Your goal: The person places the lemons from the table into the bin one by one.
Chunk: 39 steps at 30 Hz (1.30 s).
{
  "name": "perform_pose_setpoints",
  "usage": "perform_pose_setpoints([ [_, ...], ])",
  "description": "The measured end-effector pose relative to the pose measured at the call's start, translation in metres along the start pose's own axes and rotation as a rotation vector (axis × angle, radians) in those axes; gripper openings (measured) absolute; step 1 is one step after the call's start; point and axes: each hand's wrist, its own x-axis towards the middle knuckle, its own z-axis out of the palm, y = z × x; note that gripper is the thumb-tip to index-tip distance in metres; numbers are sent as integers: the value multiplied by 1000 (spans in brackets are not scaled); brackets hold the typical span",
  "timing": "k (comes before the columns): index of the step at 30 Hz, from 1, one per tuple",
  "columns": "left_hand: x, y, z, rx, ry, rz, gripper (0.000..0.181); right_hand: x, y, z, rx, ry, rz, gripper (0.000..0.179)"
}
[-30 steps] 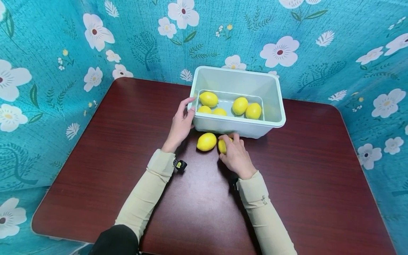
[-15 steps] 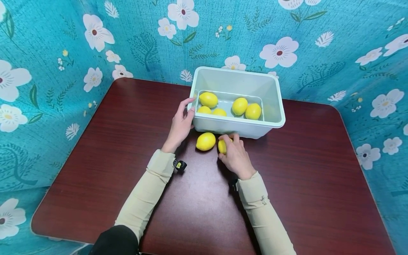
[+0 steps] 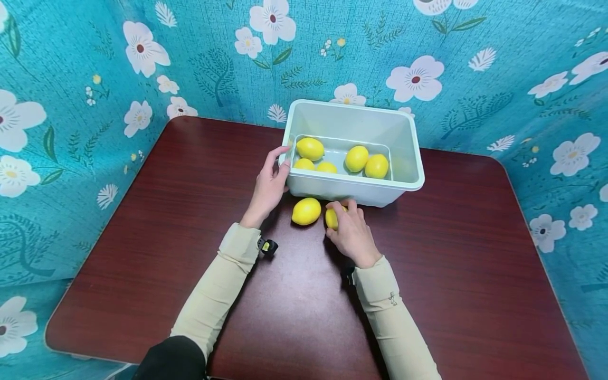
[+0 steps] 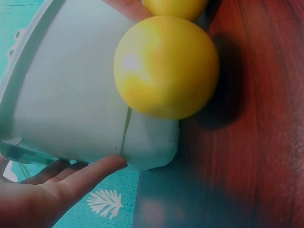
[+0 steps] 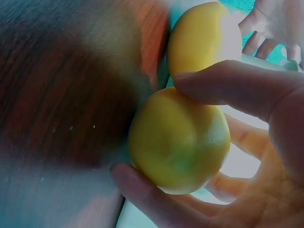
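Observation:
A pale green plastic bin (image 3: 342,186) stands at the table's far side with several lemons (image 3: 357,159) inside. My left hand (image 3: 269,191) touches the bin's left end, its thumb and fingers fairly straight; in the left wrist view the thumb (image 4: 102,170) lies against the bin's wall. In front of the bin, my right hand (image 3: 353,237) holds a lemon (image 5: 178,145), thumb on one side and fingers around the other, low over the table. Another lemon (image 3: 306,211) lies on the table just left of it, between the two hands.
The dark red-brown wooden table (image 3: 157,227) has rounded corners. Blue floral cloth (image 3: 214,58) hangs behind it and along both sides. A small black wrist camera (image 3: 268,246) sits at the left cuff.
Hardly anything differs. The loose lemon shifts very slightly left; both hands stay where they were, the right on its lemon and the left at the bin.

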Motion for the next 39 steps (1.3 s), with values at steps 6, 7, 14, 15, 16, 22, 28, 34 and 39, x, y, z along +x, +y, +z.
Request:
perform_pose_setpoints([
  [6, 1, -1, 1, -1, 2, 1, 37, -1, 1, 0, -6, 10, -6, 52],
  [7, 1, -2, 1, -1, 2, 2, 37, -1, 1, -1, -6, 11, -6, 52],
  [14, 1, -2, 0, -12, -4, 13, 38, -1, -1, -4, -5, 22, -13, 51],
  [15, 1, -2, 0, -10, -2, 13, 38, -2, -1, -4, -6, 26, -15, 51],
  [16, 1, -2, 0, -10, -1, 13, 38, -2, -1, -5, -7, 31, -18, 51],
  [22, 1, 0, 0, -6, 0, 14, 38, -4, -3, -7, -24, 67, -46, 52],
  [28, 0, -1, 0, 10, 1, 11, 39, -6, -4, -10, -24, 101, -63, 52],
  [34, 0, -1, 0, 7, 0, 7, 39, -8, -5, -13, -7, 137, -71, 53],
  [39, -1, 0, 0, 1, 0, 4, 36, -10, -6, -15, 14, 171, -81, 54],
])
